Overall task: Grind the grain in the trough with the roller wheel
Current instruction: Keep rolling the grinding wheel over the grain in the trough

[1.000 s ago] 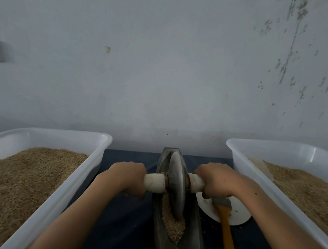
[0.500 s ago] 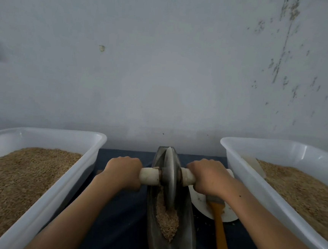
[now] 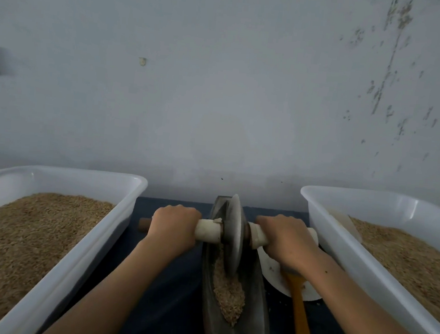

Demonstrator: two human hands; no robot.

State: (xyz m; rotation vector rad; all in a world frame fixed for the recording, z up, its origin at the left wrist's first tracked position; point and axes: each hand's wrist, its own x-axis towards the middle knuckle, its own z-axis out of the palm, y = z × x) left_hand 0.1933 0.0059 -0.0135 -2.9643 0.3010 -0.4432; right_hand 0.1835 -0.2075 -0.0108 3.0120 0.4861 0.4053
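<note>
A dark metal boat-shaped trough (image 3: 256, 316) lies lengthwise on the dark table between my arms. Crushed tan grain (image 3: 229, 293) fills its groove on the near side of the wheel. The grey metal roller wheel (image 3: 234, 234) stands upright in the far half of the trough, on a pale wrapped axle (image 3: 208, 231). My left hand (image 3: 174, 225) grips the left end of the axle. My right hand (image 3: 285, 239) grips the right end.
A white tub (image 3: 78, 255) heaped with brown grain stands on the left, and a second white tub (image 3: 339, 246) with grain on the right. A white plate (image 3: 273, 272) with an orange-handled brush (image 3: 300, 315) lies right of the trough. A grey wall rises just behind.
The wheel has rolled away from me along the trough, toward its far end, with both hands still gripping the axle. More grain lies uncovered on the near side.
</note>
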